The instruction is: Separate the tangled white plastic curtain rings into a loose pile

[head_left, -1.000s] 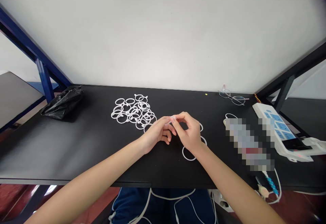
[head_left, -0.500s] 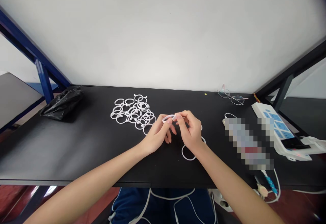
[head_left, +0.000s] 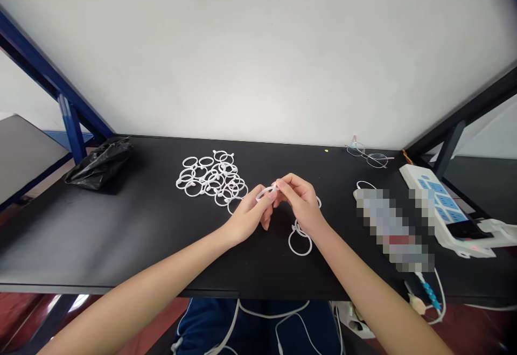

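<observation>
A white plastic ring is pinched between my two hands above the black table. My left hand grips its left and lower side with thumb and fingers. The fingertips of my right hand close on the ring's right end, where they partly hide it. A heap of several similar white rings, with small knobs on them, lies just left of my left hand. More white rings lie under and beside my right wrist, partly covered by it.
On the black table, a black plastic bag lies at the far left. To the right are eyeglasses, a blurred-out device with a cable, and a white power strip. A white wall rises behind.
My right hand has shifted and turned slightly at the ring's end, its fingers curling closer to my left hand. More of the rings beneath the right wrist now show. The ring tilts a little more.
</observation>
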### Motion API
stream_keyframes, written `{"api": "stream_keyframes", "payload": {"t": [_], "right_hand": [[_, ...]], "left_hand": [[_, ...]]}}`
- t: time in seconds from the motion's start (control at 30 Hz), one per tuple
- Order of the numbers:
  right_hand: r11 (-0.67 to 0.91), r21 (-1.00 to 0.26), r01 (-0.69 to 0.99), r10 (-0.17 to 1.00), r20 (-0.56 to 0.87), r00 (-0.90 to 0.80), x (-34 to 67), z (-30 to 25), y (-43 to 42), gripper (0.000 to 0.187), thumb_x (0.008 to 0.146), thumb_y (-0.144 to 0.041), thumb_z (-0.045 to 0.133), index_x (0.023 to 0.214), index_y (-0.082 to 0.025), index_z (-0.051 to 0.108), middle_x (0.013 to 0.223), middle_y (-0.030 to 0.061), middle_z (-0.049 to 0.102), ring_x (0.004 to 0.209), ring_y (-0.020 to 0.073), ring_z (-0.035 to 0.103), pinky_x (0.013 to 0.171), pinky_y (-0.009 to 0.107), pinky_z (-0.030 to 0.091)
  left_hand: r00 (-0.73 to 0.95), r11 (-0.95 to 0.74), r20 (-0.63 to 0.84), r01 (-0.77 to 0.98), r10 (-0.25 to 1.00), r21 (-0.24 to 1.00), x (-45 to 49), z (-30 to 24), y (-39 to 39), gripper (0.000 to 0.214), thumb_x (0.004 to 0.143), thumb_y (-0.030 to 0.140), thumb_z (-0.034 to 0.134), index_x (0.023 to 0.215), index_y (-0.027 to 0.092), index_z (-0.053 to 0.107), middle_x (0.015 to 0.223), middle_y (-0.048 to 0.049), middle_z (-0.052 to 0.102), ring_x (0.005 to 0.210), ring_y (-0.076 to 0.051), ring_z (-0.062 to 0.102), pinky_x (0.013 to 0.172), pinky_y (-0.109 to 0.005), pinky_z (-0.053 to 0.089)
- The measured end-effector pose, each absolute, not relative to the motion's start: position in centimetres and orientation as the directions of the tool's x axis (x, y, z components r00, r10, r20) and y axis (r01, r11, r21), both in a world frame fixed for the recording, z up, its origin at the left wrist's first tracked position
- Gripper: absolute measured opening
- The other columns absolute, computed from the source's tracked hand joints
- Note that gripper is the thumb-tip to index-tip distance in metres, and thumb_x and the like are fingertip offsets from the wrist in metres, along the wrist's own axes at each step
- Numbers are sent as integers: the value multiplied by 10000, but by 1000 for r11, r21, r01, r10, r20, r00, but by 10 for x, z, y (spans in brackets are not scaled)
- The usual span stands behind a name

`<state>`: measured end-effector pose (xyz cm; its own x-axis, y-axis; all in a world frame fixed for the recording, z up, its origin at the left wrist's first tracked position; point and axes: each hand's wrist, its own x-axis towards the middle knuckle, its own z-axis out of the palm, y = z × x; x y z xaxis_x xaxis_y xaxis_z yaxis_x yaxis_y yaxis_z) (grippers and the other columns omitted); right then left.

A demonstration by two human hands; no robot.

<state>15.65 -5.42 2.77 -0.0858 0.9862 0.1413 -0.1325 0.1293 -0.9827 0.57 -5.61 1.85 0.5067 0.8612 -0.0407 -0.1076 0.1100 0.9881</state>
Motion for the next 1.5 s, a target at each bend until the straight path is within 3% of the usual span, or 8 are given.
{"api": "stream_keyframes", "payload": {"t": [0.23,0.77,1.17,1.37,1.5], "right_hand": [[104,-975,-196,988,124,-93,157,27,-54,270,838,-403,682,706,-177,618,670,-16,616,549,94,566,553,244,509],[78,-975,-208,990,101,-102,154,29,-55,305,843,-430,664,690,-186,565,594,-33,579,536,103,542,565,262,515],[100,-981,-165,993,109,-43,152,27,-55,290,832,-449,672,731,-183,621,570,-29,565,533,110,551,540,257,514],[98,-978,-184,995,99,5,152,28,-54,325,827,-485,663,718,-184,606,584,-26,569,535,113,557,533,258,515],[103,-985,-141,994,98,40,153,26,-53,315,814,-477,678,726,-178,630,601,-19,580,534,108,551,515,247,509]], "left_hand": [[524,110,-20,-140,851,984,7,18,-56,375,922,525,471,749,200,399,524,97,368,417,-75,429,506,-242,460],[513,101,-32,-106,858,989,8,18,-59,365,927,520,450,753,203,402,499,108,317,389,-60,325,456,-234,474],[556,136,-46,-122,830,983,9,19,-54,387,933,537,394,744,202,434,477,93,313,397,-83,348,483,-248,476],[554,307,-176,-154,813,939,10,18,-53,474,930,598,245,796,201,466,455,76,351,383,-96,353,496,-256,461],[551,403,-170,-336,817,851,6,22,-51,472,934,551,201,818,196,490,471,62,360,400,-99,349,500,-247,441]]}}
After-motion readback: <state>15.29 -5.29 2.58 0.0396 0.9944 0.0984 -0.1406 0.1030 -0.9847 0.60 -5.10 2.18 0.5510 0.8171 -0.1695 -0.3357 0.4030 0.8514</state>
